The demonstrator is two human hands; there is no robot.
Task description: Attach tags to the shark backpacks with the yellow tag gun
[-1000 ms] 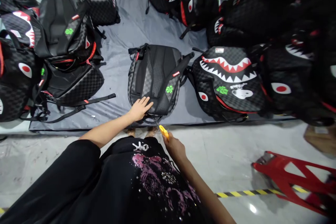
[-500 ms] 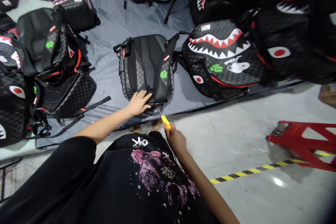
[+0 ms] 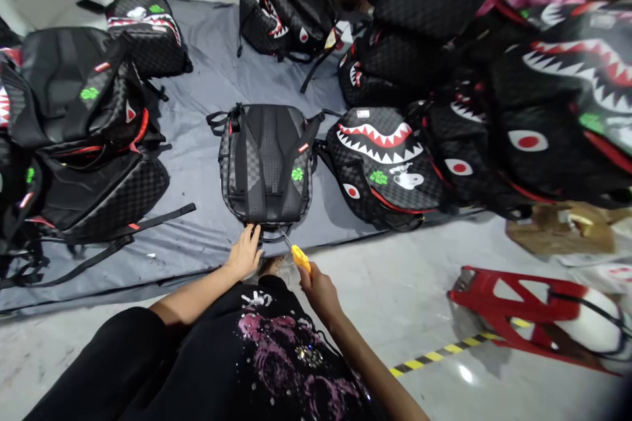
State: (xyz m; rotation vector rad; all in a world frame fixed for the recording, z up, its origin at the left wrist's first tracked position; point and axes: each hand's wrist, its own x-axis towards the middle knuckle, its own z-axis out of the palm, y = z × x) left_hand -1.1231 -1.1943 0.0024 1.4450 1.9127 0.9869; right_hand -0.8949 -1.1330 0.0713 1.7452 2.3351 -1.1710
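A black checkered backpack (image 3: pixel 266 164) lies on the grey sheet with its straps and padded back facing up. A green mark and a small red tag show on its right strap. My left hand (image 3: pixel 243 252) rests at the backpack's near edge, fingers stretched out and touching it. My right hand (image 3: pixel 320 291) is closed around a yellow-handled tool (image 3: pixel 300 258) with a thin metal shaft. The shaft's tip reaches the near edge beside the top handle loop. Whether it goes into the fabric, I cannot tell.
Another backpack (image 3: pixel 385 164) with a shark-mouth print lies just to the right. Stacked backpacks (image 3: pixel 74 92) stand on the left, and more are piled at the back right. A red stool-like frame (image 3: pixel 513 302) and striped floor tape (image 3: pixel 439 356) are at the lower right.
The view has tilted up, showing more of the background. My left hand has slid off the backpack's top panel to its near edge. The tool stays in my right hand at that edge.
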